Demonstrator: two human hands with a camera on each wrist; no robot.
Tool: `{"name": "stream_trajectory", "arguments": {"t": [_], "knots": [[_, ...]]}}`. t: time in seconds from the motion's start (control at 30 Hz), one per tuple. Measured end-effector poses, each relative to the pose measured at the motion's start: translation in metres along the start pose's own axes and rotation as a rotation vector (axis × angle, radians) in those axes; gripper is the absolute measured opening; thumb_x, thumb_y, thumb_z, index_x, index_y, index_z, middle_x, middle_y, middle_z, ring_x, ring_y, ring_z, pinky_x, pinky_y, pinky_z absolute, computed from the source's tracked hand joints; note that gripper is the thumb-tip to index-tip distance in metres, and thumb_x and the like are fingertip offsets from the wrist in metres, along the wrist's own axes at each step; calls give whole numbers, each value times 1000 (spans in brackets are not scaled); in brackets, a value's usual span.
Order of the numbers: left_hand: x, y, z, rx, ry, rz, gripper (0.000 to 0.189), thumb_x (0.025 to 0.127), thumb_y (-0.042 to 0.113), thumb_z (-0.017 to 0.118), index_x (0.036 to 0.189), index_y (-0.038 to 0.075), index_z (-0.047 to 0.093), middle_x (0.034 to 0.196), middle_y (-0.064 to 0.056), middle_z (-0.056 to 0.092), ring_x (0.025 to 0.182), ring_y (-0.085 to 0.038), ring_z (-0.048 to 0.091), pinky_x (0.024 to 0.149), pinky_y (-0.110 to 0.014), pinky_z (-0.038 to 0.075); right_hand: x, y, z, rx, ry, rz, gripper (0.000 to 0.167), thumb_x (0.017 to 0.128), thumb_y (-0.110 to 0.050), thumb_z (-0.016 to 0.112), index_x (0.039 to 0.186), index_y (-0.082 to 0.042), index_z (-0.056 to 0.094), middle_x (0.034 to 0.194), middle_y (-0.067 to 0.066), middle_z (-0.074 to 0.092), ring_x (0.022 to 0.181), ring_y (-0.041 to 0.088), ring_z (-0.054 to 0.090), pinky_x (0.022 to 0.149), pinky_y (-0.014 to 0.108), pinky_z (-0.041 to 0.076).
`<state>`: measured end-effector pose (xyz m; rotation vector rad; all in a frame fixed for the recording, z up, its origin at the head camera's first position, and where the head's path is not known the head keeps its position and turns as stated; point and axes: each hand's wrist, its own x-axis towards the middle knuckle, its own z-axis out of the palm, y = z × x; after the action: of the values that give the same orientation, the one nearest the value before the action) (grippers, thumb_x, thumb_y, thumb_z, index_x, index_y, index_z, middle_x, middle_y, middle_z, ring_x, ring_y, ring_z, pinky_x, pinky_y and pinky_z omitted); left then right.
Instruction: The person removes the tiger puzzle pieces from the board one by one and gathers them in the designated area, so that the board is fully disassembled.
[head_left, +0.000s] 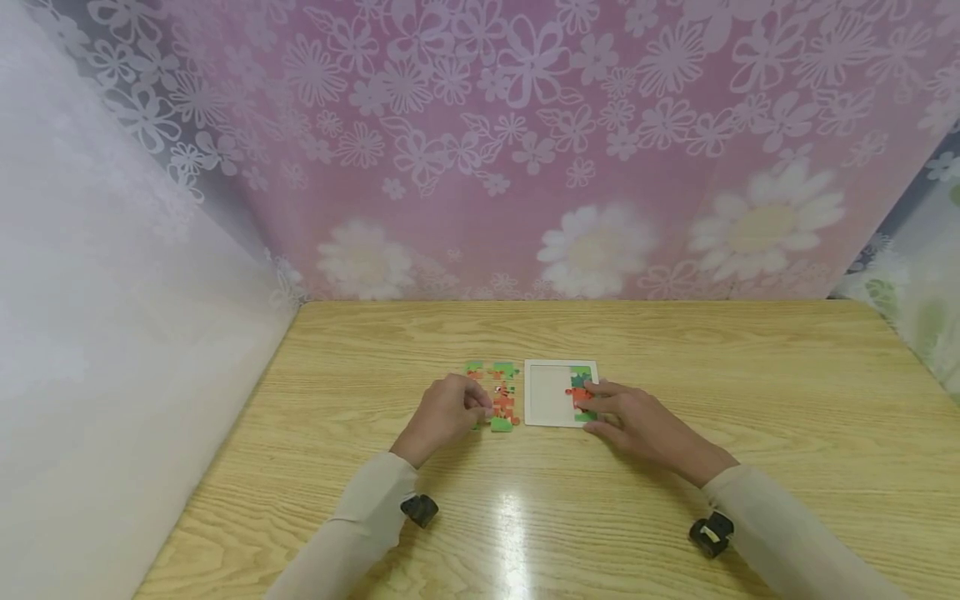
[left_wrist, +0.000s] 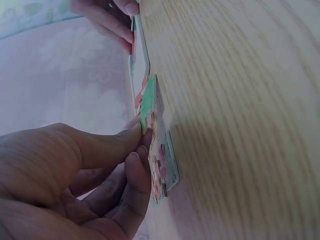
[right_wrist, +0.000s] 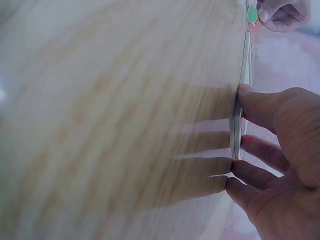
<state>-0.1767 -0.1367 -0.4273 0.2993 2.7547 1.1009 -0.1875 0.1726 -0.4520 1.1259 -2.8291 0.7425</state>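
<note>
We saw the left hand (head_left: 450,408) with thumb and forefinger closed in a narrow pinch on a green puzzle piece (left_wrist: 148,100) at the near side of a loose group, the other fingers curled below. In the left wrist view this piece looked tilted, one edge up off the wood; how many of its neighbours the pinch bore, we could not tell.

The loose pieces (head_left: 503,402) lay just left of a white tray (head_left: 547,396). We saw their right-hand column run near to far along its long axis, green at both ends and red between, with rounded tabs pointing right toward the tray. More green and red pieces (head_left: 474,367) showed at the far left, partly hidden by the hand.

The tray lay flat, its sides running near-far and left-right. Inside, along its right wall, we saw a column of fitted pieces (head_left: 578,394), green far and near, red in the middle, one red tab pointing left over the bare tray floor.

The right hand (head_left: 633,417) was spread loosely at the tray's right side, thumb at the near edge, fingertips at the right edge and over the fitted pieces.

Farther out, we saw the wood-grain table (head_left: 420,333) and, at its far side, a pink flowered cloth (head_left: 465,192).
</note>
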Motion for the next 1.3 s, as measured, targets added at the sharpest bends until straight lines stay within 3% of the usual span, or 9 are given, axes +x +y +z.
{"name": "stream_trajectory", "arguments": {"t": [0.87, 1.1, 1.3], "knots": [[4, -1, 3, 72, 23, 72, 7, 88, 12, 80, 84, 9, 76, 81, 4, 70, 70, -8, 62, 64, -26, 53, 1, 0, 0, -4, 0, -13, 35, 92, -13, 75, 121, 6, 71, 136, 31, 57, 126, 50, 54, 93, 55, 52], [12, 20, 3, 59, 2, 102, 5, 89, 8, 79, 86, 6, 75, 83, 0, 72, 72, -10, 66, 66, -26, 54, 1, -2, -2, -7, -21, -25, 34, 93, -13, 74, 122, 6, 70, 136, 31, 57, 125, 48, 55, 93, 53, 52], [26, 37, 15, 37, -29, 92, 4, 90, 7, 77, 91, 4, 75, 86, -2, 72, 74, -10, 65, 66, -24, 54, -3, -1, -5, -10, -12, -16, 34, 94, -15, 74, 121, 4, 71, 136, 30, 58, 123, 48, 56, 92, 53, 52]]}}
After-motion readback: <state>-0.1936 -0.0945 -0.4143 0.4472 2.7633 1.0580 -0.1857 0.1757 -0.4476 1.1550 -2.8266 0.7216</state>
